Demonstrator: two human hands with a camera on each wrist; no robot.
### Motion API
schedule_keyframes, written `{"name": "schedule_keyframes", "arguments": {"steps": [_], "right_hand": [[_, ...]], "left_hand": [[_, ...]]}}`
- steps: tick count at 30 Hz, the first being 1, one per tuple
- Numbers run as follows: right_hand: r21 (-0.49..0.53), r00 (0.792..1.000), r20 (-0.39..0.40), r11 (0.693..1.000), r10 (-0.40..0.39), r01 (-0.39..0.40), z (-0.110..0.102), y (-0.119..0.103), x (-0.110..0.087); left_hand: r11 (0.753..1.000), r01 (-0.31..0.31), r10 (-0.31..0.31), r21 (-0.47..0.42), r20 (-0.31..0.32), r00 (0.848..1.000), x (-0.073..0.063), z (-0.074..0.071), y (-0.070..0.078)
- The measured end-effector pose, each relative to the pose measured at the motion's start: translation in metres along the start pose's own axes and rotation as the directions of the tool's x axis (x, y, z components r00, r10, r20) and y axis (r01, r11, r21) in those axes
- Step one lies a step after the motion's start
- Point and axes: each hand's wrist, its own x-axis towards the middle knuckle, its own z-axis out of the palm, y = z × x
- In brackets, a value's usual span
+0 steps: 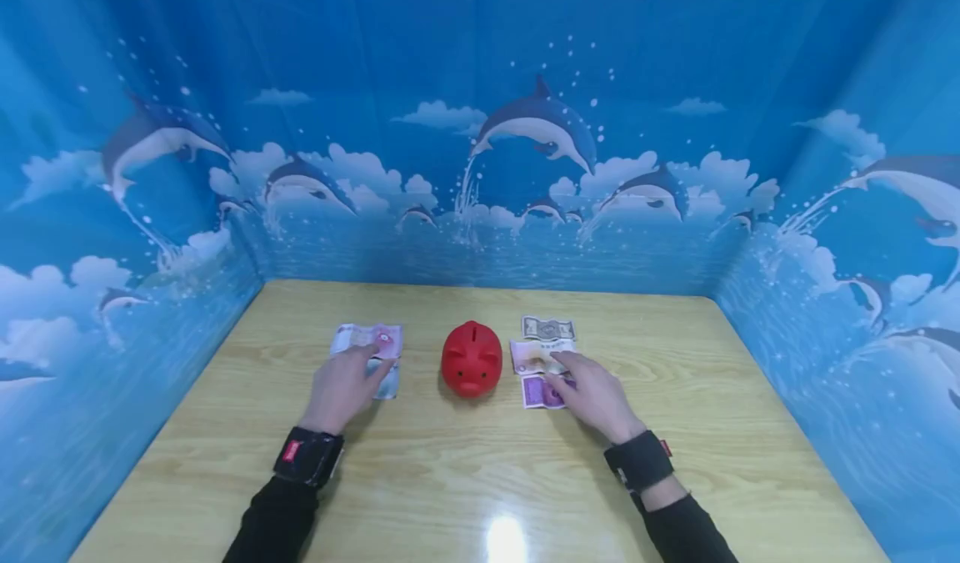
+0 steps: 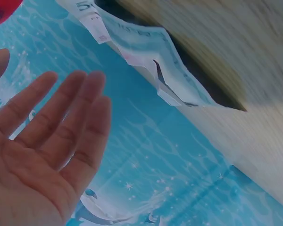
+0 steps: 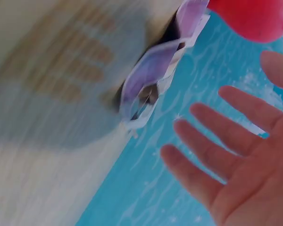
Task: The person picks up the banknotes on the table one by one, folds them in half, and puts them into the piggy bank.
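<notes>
A red piggy bank (image 1: 471,367) with a slot on top stands between the two hands. To its left lie a pink-and-white banknote (image 1: 387,340) and, nearer the person, a bluish banknote (image 1: 387,385). My left hand (image 1: 341,386) is over these two, its fingers loosely spread and holding nothing. On the right, a grey-brown banknote (image 1: 548,329), a pink-and-yellow banknote (image 1: 529,356) and a purple banknote (image 1: 533,392) lie in a column. Over the nearer two reaches my right hand (image 1: 597,400), partly hiding them. Its fingers are apart and empty in the right wrist view.
The wood-grain table (image 1: 427,480) carries all of these. A blue curtain (image 1: 360,238) printed with dolphins encloses the back and both sides. Black wrist straps (image 1: 308,456) sit on both wrists. The notes look creased and wavy in the wrist views.
</notes>
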Motion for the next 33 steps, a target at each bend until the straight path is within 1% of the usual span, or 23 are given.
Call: {"name": "schedule_keyframes", "arguments": {"steps": [3,6,11,13,16,18,22,24,29,31,33], "right_hand": [[0.041,0.998,-0.044,0.998,-0.042,0.044,0.003,-0.01,0.0],[0.051,0.993,-0.078,0.994,-0.088,0.092,0.007,-0.02,0.0],[0.017,0.977,-0.124,0.984,-0.176,0.179,0.015,-0.033,0.001],[0.005,0.971,-0.121,0.978,-0.206,0.209,0.019,-0.039,0.001],[0.015,0.963,-0.077,0.966,-0.257,0.258,0.024,-0.049,0.001],[0.061,0.956,-0.028,0.954,-0.292,0.293,0.027,-0.057,0.0],[0.158,0.929,0.057,0.922,-0.367,0.354,0.033,-0.075,-0.001],[0.185,0.913,0.094,0.908,-0.396,0.375,0.037,-0.085,0.0],[0.166,0.877,0.157,0.888,-0.454,0.429,0.045,-0.102,0.003],[0.155,0.867,0.172,0.881,-0.469,0.446,0.048,-0.107,0.004],[0.165,0.858,0.193,0.877,-0.477,0.451,0.05,-0.111,0.005]], "left_hand": [[0.999,0.042,-0.042,0.001,0.037,0.998,0.001,-0.004,-0.005],[0.997,0.077,-0.077,0.016,0.055,0.995,0.0,-0.007,-0.011],[0.994,0.11,-0.111,0.023,0.069,0.991,-0.002,-0.011,-0.021],[0.991,0.129,-0.13,0.022,0.074,0.989,-0.001,-0.013,-0.025],[0.986,0.161,-0.163,0.03,0.073,0.984,-0.001,-0.014,-0.029],[0.983,0.181,-0.183,0.031,0.074,0.98,0.0,-0.015,-0.032],[0.979,0.202,-0.205,0.04,0.08,0.976,0.0,-0.016,-0.038],[0.977,0.209,-0.212,0.042,0.084,0.974,-0.001,-0.016,-0.04],[0.971,0.235,-0.239,0.049,0.095,0.966,-0.003,-0.017,-0.044],[0.967,0.25,-0.254,0.053,0.105,0.961,-0.004,-0.016,-0.045],[0.962,0.266,-0.271,0.057,0.115,0.956,-0.005,-0.015,-0.047]]}}
